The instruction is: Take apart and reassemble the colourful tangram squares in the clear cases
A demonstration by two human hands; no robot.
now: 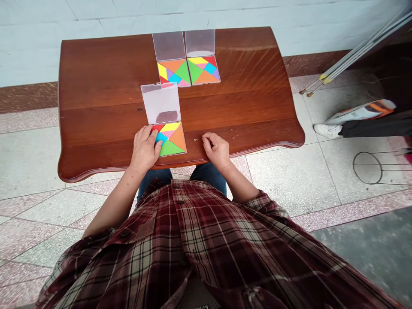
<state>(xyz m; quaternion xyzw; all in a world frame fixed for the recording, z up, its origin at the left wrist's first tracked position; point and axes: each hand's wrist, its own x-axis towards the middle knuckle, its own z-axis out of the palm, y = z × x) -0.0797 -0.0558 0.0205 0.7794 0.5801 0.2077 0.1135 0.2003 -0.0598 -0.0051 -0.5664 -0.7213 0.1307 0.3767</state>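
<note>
On my feed, the nearest tangram set (pixel 169 139) lies close to the table's near edge, its coloured tiles packed into a square in a clear plastic case. The case's see-through lid (pixel 161 103) lies open on the far side. My view of the left hand (pixel 144 148) shows it on the set's left side, half closed, with its fingertips (pixel 157 146) touching the red and blue tiles. I cannot tell whether it is pinching a tile. The right hand (pixel 216 150) rests on the tabletop to the right of the set, not touching it, loosely curled and empty, with a few crumbs (pixel 195 139) just beside its fingers.

Near the far edge of the wooden table (pixel 96 81), a second tangram set (pixel 174 73) and a third tangram set (pixel 203 70) lie side by side, both cases open. The person's plaid shirt (pixel 174 240) and jeans (pixel 154 177) fill the bottom of my view, above a tiled floor (pixel 48 214). Off to the right I can see a white shoe (pixel 326 131), a dark trouser leg (pixel 370 127), a wire ring (pixel 367 168) and yellow-tipped poles (pixel 354 58).
</note>
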